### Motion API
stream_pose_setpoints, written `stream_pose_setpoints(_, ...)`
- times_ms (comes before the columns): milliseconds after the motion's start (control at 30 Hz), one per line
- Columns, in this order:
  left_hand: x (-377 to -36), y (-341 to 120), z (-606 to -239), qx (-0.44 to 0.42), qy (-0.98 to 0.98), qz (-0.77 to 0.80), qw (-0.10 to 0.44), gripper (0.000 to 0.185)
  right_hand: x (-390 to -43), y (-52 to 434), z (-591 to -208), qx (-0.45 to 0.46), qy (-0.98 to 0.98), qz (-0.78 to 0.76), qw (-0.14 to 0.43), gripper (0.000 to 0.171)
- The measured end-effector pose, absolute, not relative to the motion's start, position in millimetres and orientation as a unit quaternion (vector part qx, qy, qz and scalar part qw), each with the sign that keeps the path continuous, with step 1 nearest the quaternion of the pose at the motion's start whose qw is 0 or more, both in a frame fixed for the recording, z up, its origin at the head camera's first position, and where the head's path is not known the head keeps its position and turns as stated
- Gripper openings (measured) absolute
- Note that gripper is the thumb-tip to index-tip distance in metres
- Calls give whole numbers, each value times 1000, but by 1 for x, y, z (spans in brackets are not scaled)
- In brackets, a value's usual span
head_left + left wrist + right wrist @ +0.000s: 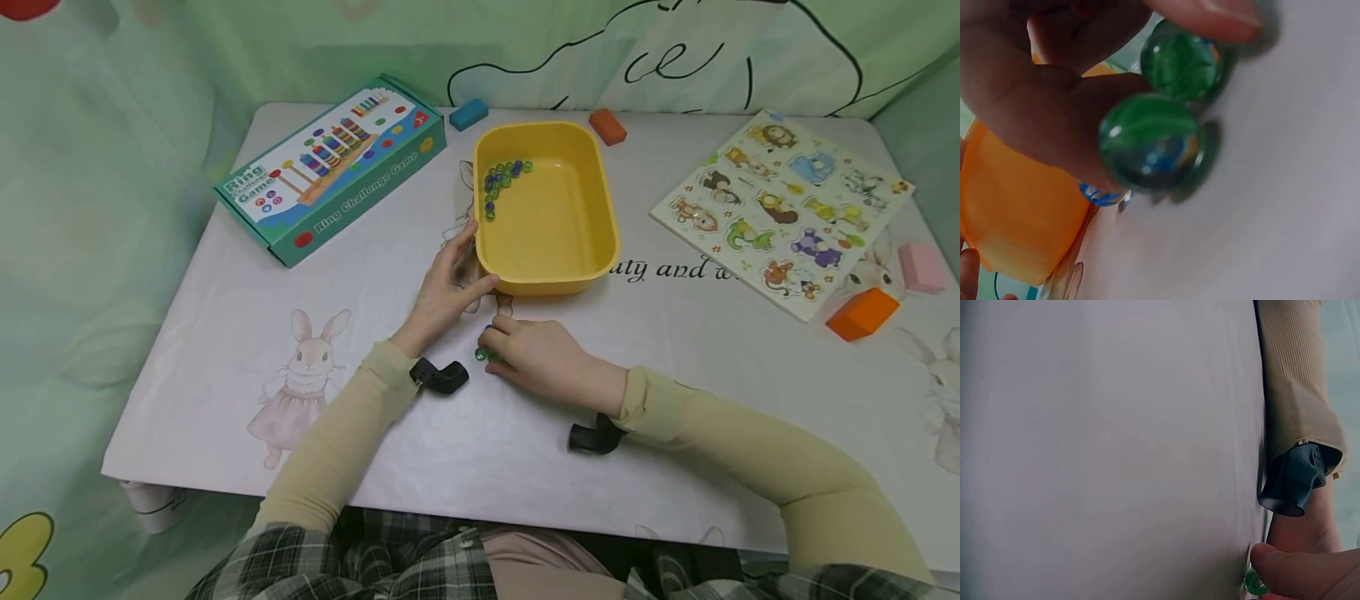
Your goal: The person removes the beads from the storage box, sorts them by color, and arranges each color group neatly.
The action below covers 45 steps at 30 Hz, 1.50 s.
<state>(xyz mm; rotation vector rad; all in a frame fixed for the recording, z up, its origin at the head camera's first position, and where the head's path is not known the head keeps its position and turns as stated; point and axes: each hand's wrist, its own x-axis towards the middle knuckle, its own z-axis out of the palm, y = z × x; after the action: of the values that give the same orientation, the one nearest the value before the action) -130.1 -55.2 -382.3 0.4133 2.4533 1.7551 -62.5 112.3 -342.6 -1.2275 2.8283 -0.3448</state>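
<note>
The yellow plastic bin [551,225] stands at the table's middle, with several green and blue glass marbles [495,183] lying along its left side. My left hand [442,292] rests at the bin's front left corner, fingers along the side wall and thumb at the front. Just in front of the bin, my right hand [540,358] curls low over the table around a few more marbles. In the left wrist view, two green marbles [1150,144] show between its thumb and fingers, and a blue-streaked marble [1100,195] is partly hidden behind a finger.
A green Ring Challenge Game box [337,167] lies back left. Behind the bin are a blue block [468,114] and an orange-red block [607,127]. An animal puzzle board [783,208] lies to the right, near an orange block [862,314] and a pink block [922,267].
</note>
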Motion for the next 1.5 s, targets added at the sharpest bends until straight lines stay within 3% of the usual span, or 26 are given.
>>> stream_pose_setpoints(500, -130, -55, -381, 134, 804, 577, 54, 74, -64, 115, -338, -414, 901, -127, 23, 22)
stream_pose_setpoints(633, -130, -55, -381, 140, 800, 582, 53, 74, -76, 119, -318, -456, 874, -146, 84, 23)
stream_pose_setpoints(733, -129, -55, -381, 141, 800, 581, 54, 74, -95, 122, -291, -497, 831, -178, 177, 21)
stream_pose_setpoints(900, -129, -57, -381, 129, 809, 570, 64, 75, -142, 128, -252, -472, 795, -245, 290, 16)
stream_pose_setpoints(1167, -131, -57, -382, 120, 808, 572, 74, 75, -218, 132, -268, -303, 888, -267, 221, 21)
stream_pose_setpoints(1500, -130, -56, -381, 120, 804, 577, 72, 76, -251, 124, -301, -250, 922, -157, 250, 29)
